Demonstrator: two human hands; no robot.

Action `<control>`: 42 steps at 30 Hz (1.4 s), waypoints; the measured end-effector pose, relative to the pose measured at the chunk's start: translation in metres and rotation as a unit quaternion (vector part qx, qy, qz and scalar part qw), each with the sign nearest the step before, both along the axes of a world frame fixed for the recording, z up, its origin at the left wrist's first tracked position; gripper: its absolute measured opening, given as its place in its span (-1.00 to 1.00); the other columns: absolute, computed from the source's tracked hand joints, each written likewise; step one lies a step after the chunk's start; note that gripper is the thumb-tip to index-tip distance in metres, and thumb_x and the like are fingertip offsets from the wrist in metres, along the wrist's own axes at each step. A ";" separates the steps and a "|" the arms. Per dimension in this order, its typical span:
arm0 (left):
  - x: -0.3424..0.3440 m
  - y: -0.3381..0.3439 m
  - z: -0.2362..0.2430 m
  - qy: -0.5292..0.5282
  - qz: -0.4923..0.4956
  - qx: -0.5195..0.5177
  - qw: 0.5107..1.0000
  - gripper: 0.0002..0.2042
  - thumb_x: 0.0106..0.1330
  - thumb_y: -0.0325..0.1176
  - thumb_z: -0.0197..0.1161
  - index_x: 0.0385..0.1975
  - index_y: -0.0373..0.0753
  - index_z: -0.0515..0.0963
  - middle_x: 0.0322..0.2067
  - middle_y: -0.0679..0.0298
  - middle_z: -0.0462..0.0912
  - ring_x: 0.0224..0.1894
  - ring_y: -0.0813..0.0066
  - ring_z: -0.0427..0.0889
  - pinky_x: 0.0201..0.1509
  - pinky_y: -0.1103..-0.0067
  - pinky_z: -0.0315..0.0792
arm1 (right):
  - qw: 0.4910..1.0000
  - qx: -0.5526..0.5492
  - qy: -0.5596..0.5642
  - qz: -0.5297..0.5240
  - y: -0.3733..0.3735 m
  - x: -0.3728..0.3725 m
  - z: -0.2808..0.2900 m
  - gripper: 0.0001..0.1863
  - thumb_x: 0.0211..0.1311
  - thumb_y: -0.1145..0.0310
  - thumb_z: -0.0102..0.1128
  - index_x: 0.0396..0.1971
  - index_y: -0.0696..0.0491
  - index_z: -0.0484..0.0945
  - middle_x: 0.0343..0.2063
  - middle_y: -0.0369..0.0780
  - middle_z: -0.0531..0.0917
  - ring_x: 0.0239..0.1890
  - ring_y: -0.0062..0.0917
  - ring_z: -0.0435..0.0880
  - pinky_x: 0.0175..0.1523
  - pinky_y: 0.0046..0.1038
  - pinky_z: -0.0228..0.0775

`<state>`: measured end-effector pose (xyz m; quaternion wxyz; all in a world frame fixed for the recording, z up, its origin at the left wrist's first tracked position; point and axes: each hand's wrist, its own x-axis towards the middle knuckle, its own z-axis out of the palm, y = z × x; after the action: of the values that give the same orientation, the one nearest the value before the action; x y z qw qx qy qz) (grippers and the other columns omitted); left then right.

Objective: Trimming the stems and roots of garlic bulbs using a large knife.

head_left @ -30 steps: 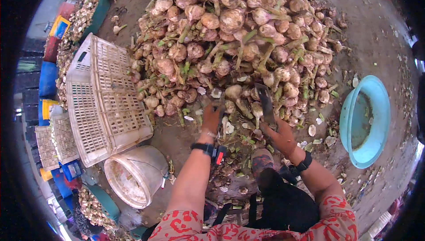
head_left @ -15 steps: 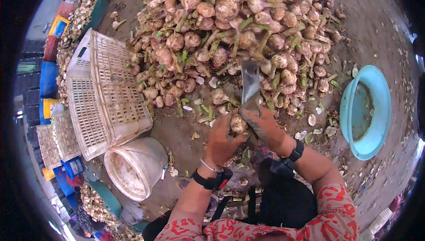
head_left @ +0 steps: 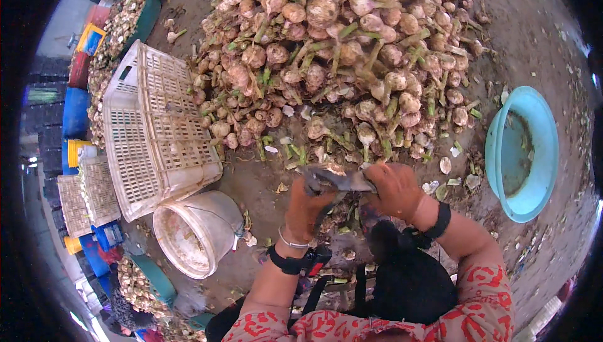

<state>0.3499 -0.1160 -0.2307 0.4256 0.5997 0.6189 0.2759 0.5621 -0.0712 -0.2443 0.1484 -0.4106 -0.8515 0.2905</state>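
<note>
My left hand [head_left: 308,209] is closed around a garlic bulb [head_left: 333,167], of which only a pale upper part shows. My right hand [head_left: 397,192] grips a broad-bladed knife, its handle hidden in the fist. The grey knife blade [head_left: 352,182] points left and lies against the near side of the bulb, reaching to the left fingers; whether it has cut in I cannot tell. Just beyond both hands rises a large heap of garlic [head_left: 314,59] with stems on. A few single bulbs and cut green stem pieces [head_left: 295,152] lie at its near edge.
Left of the heap stands a white slatted plastic crate [head_left: 164,135], with a dirty white bucket [head_left: 198,232] nearer to me. At the right is a light-blue basin [head_left: 553,147]. Peel scraps litter the floor. Along the far left are more garlic piles and coloured tubs [head_left: 76,113].
The knife has swung from pointing away over the heap to lying leftward across the bulb. My left hand has closed more over the bulb, and my right fist has turned.
</note>
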 end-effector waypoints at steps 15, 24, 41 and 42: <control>0.006 0.033 0.022 -0.560 0.311 -0.029 0.767 -0.66 0.20 -0.44 0.12 -0.02 -0.31 0.31 -0.16 0.17 0.48 -0.12 0.39 0.50 -0.06 0.50 0.45 | 0.912 -0.230 0.284 -0.187 0.017 -0.030 0.006 -0.67 0.08 0.20 0.20 -0.29 0.14 0.47 -0.42 -0.03 0.57 -0.36 -0.12 0.55 -0.25 -0.26 0.36; -0.048 0.052 -0.005 -0.625 0.342 0.055 0.700 -0.66 0.24 -0.15 0.11 -0.15 -0.29 0.46 -0.20 0.14 0.58 -0.04 0.35 0.51 0.05 0.39 0.43 | 0.924 -0.200 0.206 -0.253 0.004 -0.055 -0.073 -0.70 0.09 0.35 0.16 -0.17 0.13 0.46 -0.39 -0.05 0.58 -0.32 -0.17 0.56 -0.19 -0.27 0.37; -0.024 0.090 -0.125 -0.012 0.082 -0.060 0.995 -0.38 0.09 -0.20 0.28 0.10 -0.40 0.27 -0.04 -0.09 0.46 0.06 0.04 0.41 0.11 0.36 0.28 | 0.921 -0.203 0.167 -0.286 0.027 -0.015 -0.062 -0.65 0.06 0.18 0.19 -0.27 0.14 0.48 -0.41 -0.05 0.59 -0.33 -0.09 0.56 -0.21 -0.21 0.37; -0.026 0.081 -0.115 0.034 0.048 0.006 0.998 -0.43 0.09 -0.24 0.27 0.07 -0.39 0.30 -0.05 -0.02 0.48 0.03 0.15 0.44 0.10 0.40 0.29 | 0.947 -0.151 0.145 -0.243 0.031 -0.017 -0.050 -0.66 0.05 0.17 0.20 -0.29 0.13 0.47 -0.43 -0.05 0.57 -0.36 -0.09 0.56 -0.22 -0.20 0.37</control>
<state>0.3243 -0.0354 -0.3460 0.3867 0.5814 0.6593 0.2789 0.5448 -0.0401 -0.2948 0.2728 -0.5759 -0.6411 0.4277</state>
